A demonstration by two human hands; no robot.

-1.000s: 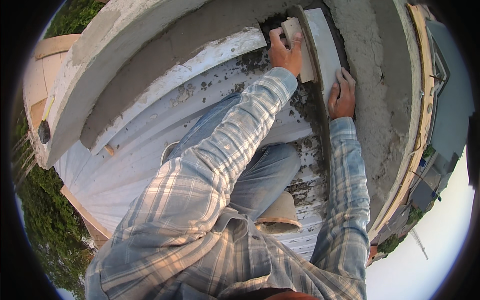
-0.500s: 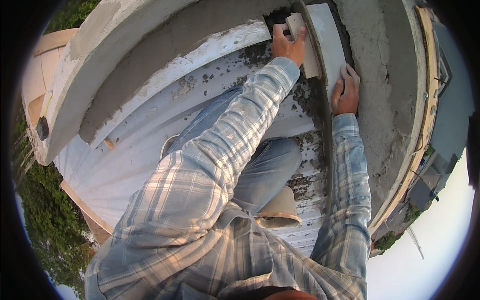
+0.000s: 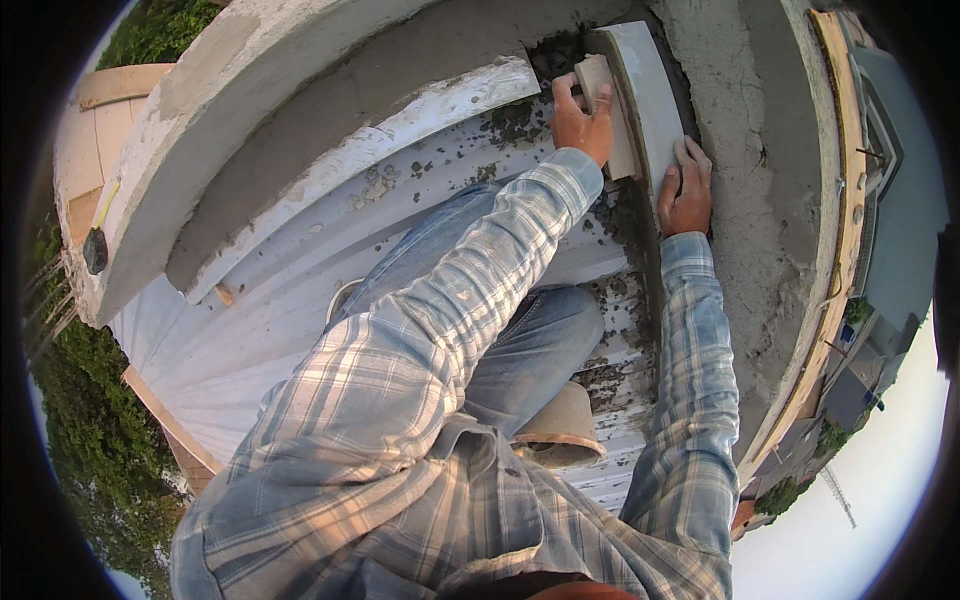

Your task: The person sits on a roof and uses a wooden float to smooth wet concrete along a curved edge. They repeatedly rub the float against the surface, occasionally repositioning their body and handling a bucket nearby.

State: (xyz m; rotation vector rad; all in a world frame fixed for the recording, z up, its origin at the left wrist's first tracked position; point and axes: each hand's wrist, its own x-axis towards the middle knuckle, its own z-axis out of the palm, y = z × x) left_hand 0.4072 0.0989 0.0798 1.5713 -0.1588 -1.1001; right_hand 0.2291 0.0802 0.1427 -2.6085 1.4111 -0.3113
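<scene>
My left hand [image 3: 582, 128] is closed around the handle of a pale wooden hand float [image 3: 622, 140], whose flat face stands against the near side of a curved board. That white-faced curved board [image 3: 648, 90] runs along the mortar at the upper right. Lower down the same board, my right hand [image 3: 686, 190] grips its right edge, thumb on the face and fingers along the outer side. Dark wet mortar [image 3: 558, 58] lies beyond the float, partly hidden by my left hand.
Another curved white strip [image 3: 400, 120] edges the grey concrete on the left. Mortar crumbs dot the ribbed white sheet [image 3: 290, 270] under me. Beside my knee sits a beige bucket-like container [image 3: 562, 425]. Rough concrete [image 3: 755, 150] and a timber edge [image 3: 845, 150] border the right.
The view has shifted slightly, so the board, float and concrete appear a little lower. Both hands keep their holds.
</scene>
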